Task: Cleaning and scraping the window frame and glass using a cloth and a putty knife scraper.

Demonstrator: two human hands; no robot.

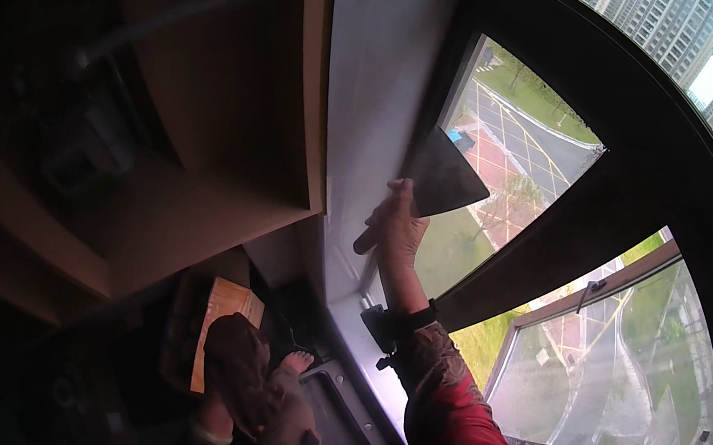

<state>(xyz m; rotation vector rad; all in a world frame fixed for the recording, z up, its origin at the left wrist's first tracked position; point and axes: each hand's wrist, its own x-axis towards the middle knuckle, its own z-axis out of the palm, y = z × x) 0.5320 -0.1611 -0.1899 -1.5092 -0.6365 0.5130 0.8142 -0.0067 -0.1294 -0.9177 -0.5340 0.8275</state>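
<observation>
Left hand [234, 362]: low in the head view, near the knee, wrapped in a dark red-brown cloth [245, 350]. The fingers are hidden under the fabric, so the grip cannot be told beyond that it carries the cloth. Just beyond it lies a tan book-like slab [229, 305] on a dim surface; a grey tray [337, 422] sits just beside, below the sill [372, 357].

Right arm: red patterned sleeve, black strap at the wrist, reaching up from the sill.

Right hand [398, 225]: closed around the handle of a scraper [444, 181]. The broad dark blade fans up and right and lies against the pane [500, 152], close to the left frame [439, 95]. The handle end pokes out below the fist.

Judgement on the stroke: the blade edge looks best kept flat on the glass at a shallow angle, with even pressure across its width; a tipped corner could scratch. Short overlapping passes from the frame outward should suit. The cloth is well apart from the blade.

Further off: wooden shelves at left, dark. Through the window, a road, lawns and tall buildings far below.
</observation>
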